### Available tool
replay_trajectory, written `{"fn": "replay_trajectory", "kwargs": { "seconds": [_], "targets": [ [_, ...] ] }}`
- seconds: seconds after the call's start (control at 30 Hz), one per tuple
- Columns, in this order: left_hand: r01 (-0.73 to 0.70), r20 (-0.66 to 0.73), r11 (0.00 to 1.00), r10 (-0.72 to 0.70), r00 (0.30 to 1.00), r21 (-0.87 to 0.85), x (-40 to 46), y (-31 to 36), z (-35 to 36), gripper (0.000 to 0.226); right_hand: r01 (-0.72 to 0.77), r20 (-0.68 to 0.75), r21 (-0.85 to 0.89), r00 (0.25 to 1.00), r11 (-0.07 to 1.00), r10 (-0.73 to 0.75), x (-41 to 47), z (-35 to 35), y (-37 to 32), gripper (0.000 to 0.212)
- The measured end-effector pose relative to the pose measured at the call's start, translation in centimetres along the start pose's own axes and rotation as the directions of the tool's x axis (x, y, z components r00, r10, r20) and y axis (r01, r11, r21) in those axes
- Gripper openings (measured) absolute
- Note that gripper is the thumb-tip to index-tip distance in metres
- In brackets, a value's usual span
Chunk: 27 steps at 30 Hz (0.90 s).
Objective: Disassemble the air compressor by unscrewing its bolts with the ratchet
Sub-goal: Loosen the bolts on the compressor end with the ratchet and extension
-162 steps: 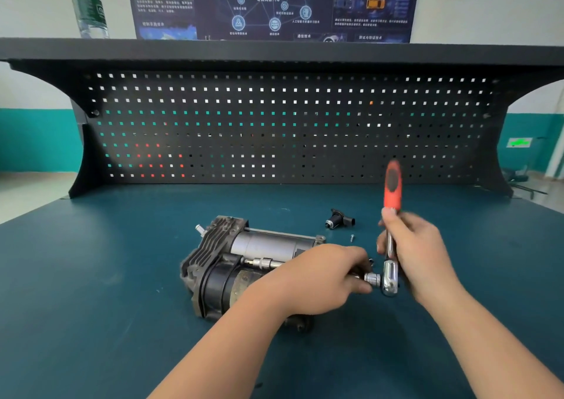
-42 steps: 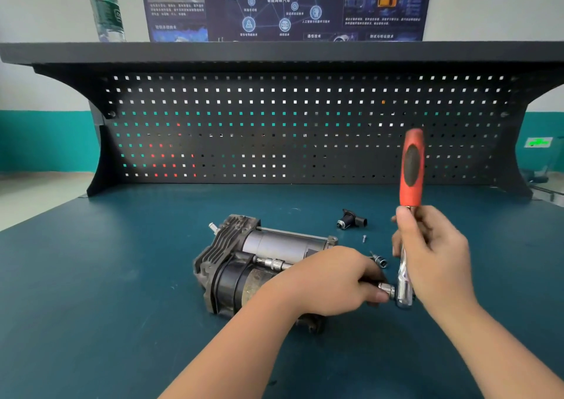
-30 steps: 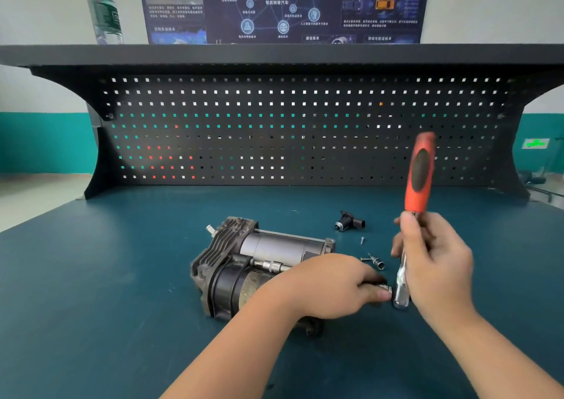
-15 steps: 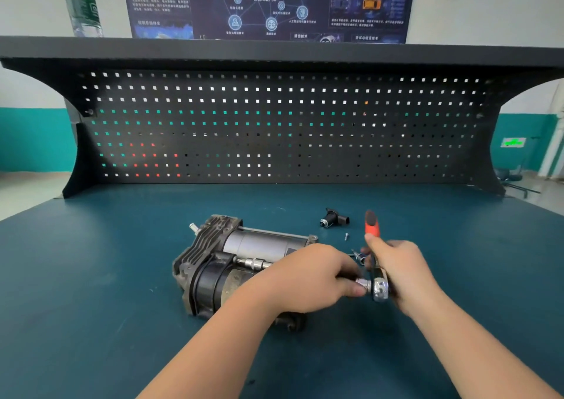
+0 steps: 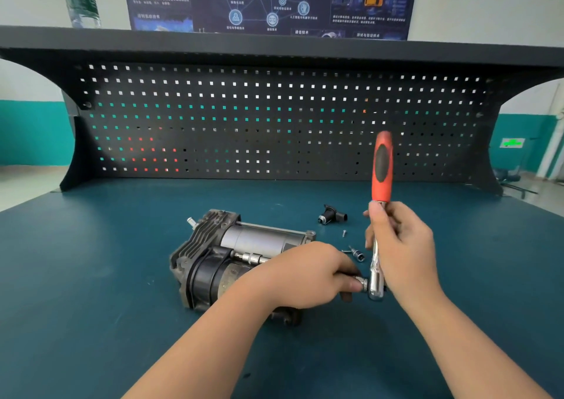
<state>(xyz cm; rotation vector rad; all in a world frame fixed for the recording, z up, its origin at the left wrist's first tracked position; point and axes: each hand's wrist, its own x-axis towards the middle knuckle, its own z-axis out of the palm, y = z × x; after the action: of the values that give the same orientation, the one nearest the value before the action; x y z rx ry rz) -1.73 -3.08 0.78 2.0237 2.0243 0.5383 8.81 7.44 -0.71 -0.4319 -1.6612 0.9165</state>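
The compressor lies on its side on the bench. The left hand grips the extension bar by the ratchet; the right hand grips the ratchet's upright shaft

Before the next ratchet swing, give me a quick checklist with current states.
1. Right hand grips the ratchet on its metal shank, below the red grip: ok.
2. Left hand holds the extension near the ratchet head: ok.
3. Socket seated on a bolt: cannot tell, the far end is too small to make out.
4. Compressor lies flat on the bench: ok.
5. Loose screw, spare socket and black fitting lie behind the ratchet, near the swing path: not ok.
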Motion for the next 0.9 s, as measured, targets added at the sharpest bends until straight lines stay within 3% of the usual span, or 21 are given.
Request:
{"fn": "replay_trajectory", "kwargs": {
  "seconds": [0.07,0.13,0.17,0.2,0.27,0.33,0.37,0.4,0.47,0.53,0.57,0.63,0.7,0.73,0.8,0.83,0.87,0.9],
  "targets": [
    [-0.004,-0.040,1.000,0.004,0.999,-0.010,0.0,-0.1,0.0,0.020,-0.353,0.020,-0.025,0.935,0.935,0.353,0.7,0.0,1.1,0.029],
    [-0.006,-0.069,1.000,0.004,0.998,-0.027,0.0,-0.3,0.1,0.017,-0.662,0.110,0.097,0.749,0.743,0.653,0.7,0.0,2.4,0.028],
    [-0.009,-0.067,1.000,0.007,0.998,-0.026,0.0,-0.2,0.1,0.015,-0.748,0.155,0.153,0.663,0.646,0.732,0.4,0.1,2.7,0.026],
    [-0.010,-0.054,1.000,0.009,0.998,-0.017,0.0,-0.2,0.0,0.014,-0.774,0.158,0.179,0.632,0.608,0.759,0.2,0.2,3.0,0.026],
    [-0.001,-0.019,1.000,0.001,1.000,0.006,0.0,-0.1,0.0,0.016,-0.661,0.051,0.131,0.749,0.739,0.660,0.1,0.2,3.1,0.027],
    [0.019,0.011,0.999,-0.019,1.000,0.032,-0.1,0.0,0.0,0.024,-0.366,-0.086,0.023,0.927,0.930,0.366,0.1,0.2,2.2,0.032],
    [0.022,0.030,0.998,-0.024,0.999,0.056,-0.1,0.1,-0.1,0.027,-0.180,-0.119,0.008,0.977,0.984,0.180,-0.1,0.2,1.4,0.033],
    [0.020,0.050,0.996,-0.024,0.998,0.082,-0.2,0.3,-0.1,0.028,0.010,-0.125,0.011,0.992,1.000,-0.009,-0.5,0.1,0.9,0.035],
    [0.019,0.074,0.996,-0.025,0.997,0.085,-0.2,0.6,-0.1,0.027,0.343,-0.063,-0.050,0.936,0.938,-0.346,-1.3,-0.2,0.6,0.035],
    [0.024,0.075,0.998,-0.028,0.997,0.050,-0.2,0.6,-0.1,0.025,0.502,0.005,-0.099,0.863,0.859,-0.505,-1.8,-0.3,0.8,0.037],
    [0.021,0.068,0.999,-0.024,0.997,0.048,-0.1,0.6,-0.1,0.024,0.481,0.014,-0.081,0.876,0.873,-0.481,-1.7,-0.3,0.6,0.036],
    [0.010,0.046,0.998,-0.013,0.999,0.056,-0.1,0.5,-0.1,0.025,0.273,-0.006,0.010,0.962,0.962,-0.273,-0.9,-0.2,0.3,0.033],
    [0.001,0.008,0.999,-0.002,1.000,0.046,-0.1,0.3,0.0,0.027,-0.066,-0.021,-0.022,0.998,0.998,0.065,0.1,0.0,0.5,0.029],
    [-0.001,-0.018,0.999,0.001,1.000,0.037,-0.1,0.2,0.0,0.027,-0.258,-0.019,-0.011,0.966,0.966,0.258,0.4,0.0,1.1,0.029],
    [-0.005,-0.066,1.000,0.006,0.998,0.013,-0.1,0.1,0.1,0.024,-0.619,0.050,0.177,0.782,0.765,0.621,0.6,0.0,2.6,0.025],
    [-0.006,-0.082,1.000,0.006,0.997,-0.001,-0.1,0.0,0.1,0.020,-0.722,0.121,0.283,0.680,0.631,0.723,0.4,0.2,3.0,0.020],
    [-0.006,-0.085,1.000,0.005,0.996,-0.007,-0.2,0.0,0.1,0.016,-0.763,0.154,0.323,0.626,0.560,0.764,0.2,0.3,3.2,0.017],
    [-0.003,-0.074,1.000,0.003,0.997,-0.002,-0.2,0.0,0.1,0.016,-0.754,0.141,0.308,0.640,0.580,0.756,0.0,0.4,3.4,0.018]
  ]
}}
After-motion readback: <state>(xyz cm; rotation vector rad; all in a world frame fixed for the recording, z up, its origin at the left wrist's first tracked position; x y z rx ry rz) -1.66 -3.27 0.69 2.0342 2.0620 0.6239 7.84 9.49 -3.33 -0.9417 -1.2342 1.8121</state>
